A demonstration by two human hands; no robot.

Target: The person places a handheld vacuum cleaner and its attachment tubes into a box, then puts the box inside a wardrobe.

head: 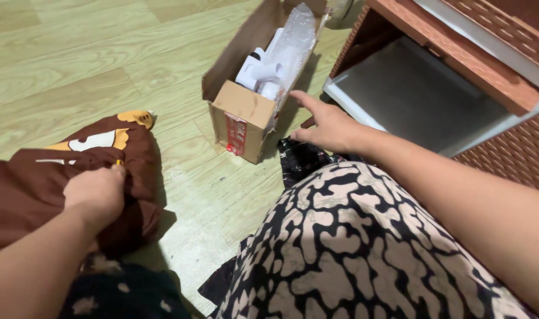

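Observation:
My left hand (97,192) is closed on a brown cloth (27,189) with a yellow and white picture, bunched on the floor at the left. My right hand (328,125) reaches forward with fingers spread and holds nothing. It hovers just right of an open cardboard box (243,115) that lies on the floor. Inside the box are white plastic parts (259,72) and bubble wrap (293,35). A black and cream patterned cloth (352,248) covers my lap below the right arm.
The floor (92,65) is pale green wood-look planks. A brown woven-look cabinet (494,65) with an open grey shelf (417,94) stands at the right, close to my right hand. A dark spotted cloth (121,292) lies at the bottom left.

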